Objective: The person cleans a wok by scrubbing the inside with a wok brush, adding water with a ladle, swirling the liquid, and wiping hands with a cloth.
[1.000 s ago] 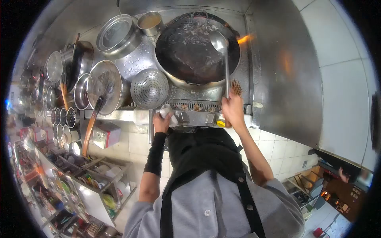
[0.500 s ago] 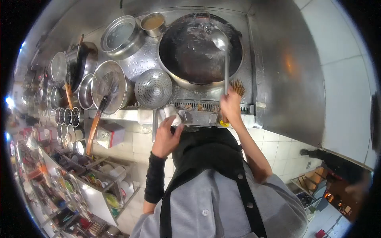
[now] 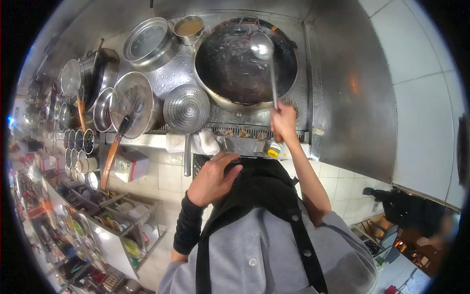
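My right hand (image 3: pixel 285 122) is wrapped around the handle of a long metal ladle (image 3: pixel 274 81). The ladle's bowl is over the big dark wok (image 3: pixel 208 83), which has liquid in it; how deep the bowl sits I cannot tell. Below my fist the handle's lower end shows yellow and white wrapping. Just behind that hand lies a bristled bamboo brush (image 3: pixel 295 110), partly covered. Holding nothing, my left hand (image 3: pixel 214 179) hovers before my apron with fingers stretched and thumb apart. A white cloth (image 3: pixel 207 142) on the stove's front edge is nearest to it.
A perforated skimmer (image 3: pixel 186 109) rests left of the wok, its handle jutting past the front edge. Farther left are a wooden-handled strainer (image 3: pixel 132 100) and several pots. A lidded pot (image 3: pixel 149 45) and a small pot of cloudy liquid (image 3: pixel 189 28) stand at the back.
The ladle's bowl has shifted left over the wok, and the splashing there has lessened. My left hand has come away from the white cloth, toward my body.
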{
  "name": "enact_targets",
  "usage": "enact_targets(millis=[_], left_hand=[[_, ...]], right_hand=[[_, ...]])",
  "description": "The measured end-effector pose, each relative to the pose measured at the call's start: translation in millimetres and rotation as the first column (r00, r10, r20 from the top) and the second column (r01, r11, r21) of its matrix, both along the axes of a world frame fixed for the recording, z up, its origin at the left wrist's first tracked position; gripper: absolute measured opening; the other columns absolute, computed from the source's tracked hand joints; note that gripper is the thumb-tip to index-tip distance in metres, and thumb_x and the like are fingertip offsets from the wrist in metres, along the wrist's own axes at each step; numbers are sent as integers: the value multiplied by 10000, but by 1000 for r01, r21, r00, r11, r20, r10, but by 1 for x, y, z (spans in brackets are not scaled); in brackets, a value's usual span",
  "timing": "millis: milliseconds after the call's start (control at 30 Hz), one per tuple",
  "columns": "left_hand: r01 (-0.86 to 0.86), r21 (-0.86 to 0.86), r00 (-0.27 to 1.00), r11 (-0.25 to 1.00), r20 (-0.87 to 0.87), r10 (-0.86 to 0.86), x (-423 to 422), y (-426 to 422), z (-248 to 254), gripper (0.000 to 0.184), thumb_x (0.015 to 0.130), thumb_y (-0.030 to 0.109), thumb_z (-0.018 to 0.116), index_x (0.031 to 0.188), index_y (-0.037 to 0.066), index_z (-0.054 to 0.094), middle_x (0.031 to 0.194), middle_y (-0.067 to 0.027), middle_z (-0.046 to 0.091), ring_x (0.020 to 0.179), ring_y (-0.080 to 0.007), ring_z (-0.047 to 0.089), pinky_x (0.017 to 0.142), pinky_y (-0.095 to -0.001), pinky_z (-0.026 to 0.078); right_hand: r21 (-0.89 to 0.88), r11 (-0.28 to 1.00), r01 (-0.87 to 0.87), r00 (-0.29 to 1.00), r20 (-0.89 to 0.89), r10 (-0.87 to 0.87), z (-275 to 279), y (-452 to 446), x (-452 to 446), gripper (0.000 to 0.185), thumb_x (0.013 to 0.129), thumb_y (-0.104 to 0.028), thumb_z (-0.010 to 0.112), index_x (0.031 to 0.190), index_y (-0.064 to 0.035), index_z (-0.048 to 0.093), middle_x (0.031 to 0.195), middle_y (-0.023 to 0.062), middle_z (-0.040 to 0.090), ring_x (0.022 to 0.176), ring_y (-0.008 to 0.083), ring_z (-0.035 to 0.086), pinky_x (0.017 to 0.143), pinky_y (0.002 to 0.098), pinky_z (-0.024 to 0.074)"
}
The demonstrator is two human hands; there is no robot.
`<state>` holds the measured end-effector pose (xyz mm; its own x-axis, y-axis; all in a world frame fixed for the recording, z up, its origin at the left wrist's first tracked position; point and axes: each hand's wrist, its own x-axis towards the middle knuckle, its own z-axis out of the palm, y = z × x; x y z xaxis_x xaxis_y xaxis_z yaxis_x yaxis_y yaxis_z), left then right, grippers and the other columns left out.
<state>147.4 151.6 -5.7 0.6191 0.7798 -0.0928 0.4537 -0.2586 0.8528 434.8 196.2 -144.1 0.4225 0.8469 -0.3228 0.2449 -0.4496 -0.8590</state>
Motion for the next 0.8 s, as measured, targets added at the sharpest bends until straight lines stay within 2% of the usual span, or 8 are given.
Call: enact_targets(millis=[100, 233, 367, 467, 600, 633, 700, 800], left_hand=[[-57, -78, 998, 995, -44, 54, -16, -7, -6, 305, 981, 166, 696, 1231, -8, 690, 1093, -218, 724, 954, -395, 700, 837, -419, 555], [-47, -83, 995, 995, -89, 39, -20, -5, -6, 289, 977, 155, 693, 1215, -10, 692, 1091, -212, 725, 958, -405, 699, 839, -431, 555], [23, -48, 998, 999, -52, -25, 0, 7, -2, 264, 964, 137, 695, 1172, -25, 695, 1068, -223, 722, 976, -431, 698, 854, -459, 553], [63, -14, 997, 998, -52, -64, 8, 7, 0, 275, 982, 139, 689, 1212, -12, 693, 1069, -200, 733, 951, -362, 711, 832, -418, 556], [-6, -118, 1000, 993, -28, 2, -2, 4, 1, 260, 993, 115, 681, 1221, -10, 697, 1072, -180, 744, 909, -286, 728, 791, -376, 567], [-35, -113, 999, 993, -11, 34, -5, 5, -5, 244, 993, 103, 678, 1210, -7, 703, 1074, -179, 745, 897, -283, 730, 780, -371, 572], [-89, -110, 996, 990, 21, 91, -11, 4, -20, 215, 992, 77, 672, 1187, -2, 715, 1077, -177, 748, 873, -278, 734, 760, -359, 580], [-107, -44, 994, 993, -28, 106, 5, 24, -25, 184, 990, 58, 670, 1156, 4, 729, 1072, -178, 747, 832, -280, 735, 744, -349, 589]], right_hand=[[84, 996, 10, 990, 136, -21, 34, -52, -8, 126, 932, -51, 602, 991, 46, 657, 565, 117, 631, 495, 212, 673, 458, 379, 508], [-119, 992, 50, 848, -520, -105, 88, -73, -10, 111, 941, -55, 639, 858, 17, 647, 597, 66, 586, 465, 159, 576, 420, 333, 441], [-59, 998, -32, 650, -760, -24, 46, -19, 3, 117, 952, -86, 654, 878, 3, 662, 614, 42, 557, 455, 138, 516, 436, 307, 445], [35, 996, 78, 805, -592, -42, 7, 15, -5, 110, 946, -82, 634, 946, 23, 664, 597, 71, 587, 474, 171, 578, 458, 342, 471], [85, 995, -45, 953, 302, 18, -5, -28, -4, 171, 906, -11, 575, 1052, 66, 621, 621, 156, 654, 567, 260, 710, 505, 427, 539], [144, 988, -50, 951, 310, 3, 16, -43, -6, 134, 925, -45, 597, 996, 65, 628, 602, 139, 634, 552, 247, 701, 498, 397, 533], [-36, 999, 40, 991, -129, -44, 63, -68, -7, 118, 937, -70, 641, 925, 47, 641, 584, 97, 600, 509, 204, 649, 461, 354, 480], [-183, 983, -13, 793, -600, -102, 96, -60, 8, 126, 938, -84, 680, 868, 17, 652, 588, 55, 570, 513, 149, 601, 449, 305, 427]])
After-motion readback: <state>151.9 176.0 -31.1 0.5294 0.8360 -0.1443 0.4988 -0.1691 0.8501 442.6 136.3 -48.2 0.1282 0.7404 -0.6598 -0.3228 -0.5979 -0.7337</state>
